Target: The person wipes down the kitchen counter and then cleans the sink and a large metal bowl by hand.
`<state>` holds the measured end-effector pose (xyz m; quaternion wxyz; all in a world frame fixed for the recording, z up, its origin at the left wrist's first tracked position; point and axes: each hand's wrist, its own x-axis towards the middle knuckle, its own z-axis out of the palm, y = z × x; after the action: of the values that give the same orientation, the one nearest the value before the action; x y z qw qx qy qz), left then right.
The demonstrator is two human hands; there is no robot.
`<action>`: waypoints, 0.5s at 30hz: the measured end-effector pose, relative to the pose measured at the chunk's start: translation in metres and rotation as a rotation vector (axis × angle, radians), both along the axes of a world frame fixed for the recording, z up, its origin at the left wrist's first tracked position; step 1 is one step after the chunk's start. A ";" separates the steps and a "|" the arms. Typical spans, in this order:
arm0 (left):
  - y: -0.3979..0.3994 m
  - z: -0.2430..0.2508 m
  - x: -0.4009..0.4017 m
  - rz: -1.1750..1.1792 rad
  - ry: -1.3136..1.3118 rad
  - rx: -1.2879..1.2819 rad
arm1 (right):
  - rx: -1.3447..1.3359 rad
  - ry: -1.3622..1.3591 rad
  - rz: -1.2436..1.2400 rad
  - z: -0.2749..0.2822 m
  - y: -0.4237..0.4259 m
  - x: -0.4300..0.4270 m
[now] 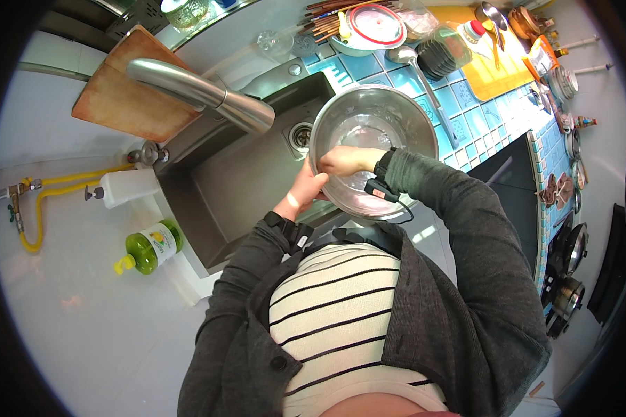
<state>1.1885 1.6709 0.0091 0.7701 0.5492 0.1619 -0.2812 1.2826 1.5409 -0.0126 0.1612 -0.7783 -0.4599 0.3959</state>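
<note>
A large stainless steel bowl (422,125) is in front of me, partly over the right side of the sink (224,182) and partly by the tiled counter. My left hand (303,190) grips the bowl's near left rim, thumb on top. My right hand (349,160) reaches inside the bowl near that same rim, its fingers curled against the inner wall; whether it holds something small is hidden. The bowl's inside looks wet and shiny. The steel faucet (245,109) hangs over the sink, left of the bowl.
A ladle (425,83) lies on the blue tiles beyond the bowl, near a lidded bowl (375,26), chopsticks, a plastic bottle and a yellow cutting board (495,78). A wooden board (135,88) leans behind the faucet. Green soap (151,247) and a white pump bottle (130,187) are left.
</note>
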 end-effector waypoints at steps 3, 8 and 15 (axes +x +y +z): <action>-0.001 -0.004 -0.005 0.055 0.061 -0.009 | -0.205 -0.184 -0.402 -0.001 -0.008 0.023; 0.001 -0.012 -0.006 0.040 0.085 0.029 | -0.062 -0.219 -0.871 -0.036 -0.003 0.042; 0.001 -0.003 0.002 0.037 0.126 -0.001 | -0.280 0.090 0.165 -0.055 0.007 -0.011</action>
<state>1.1907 1.6716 0.0066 0.7637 0.5271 0.2201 -0.3008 1.2715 1.5477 -0.0674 0.0386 -0.7343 -0.4548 0.5025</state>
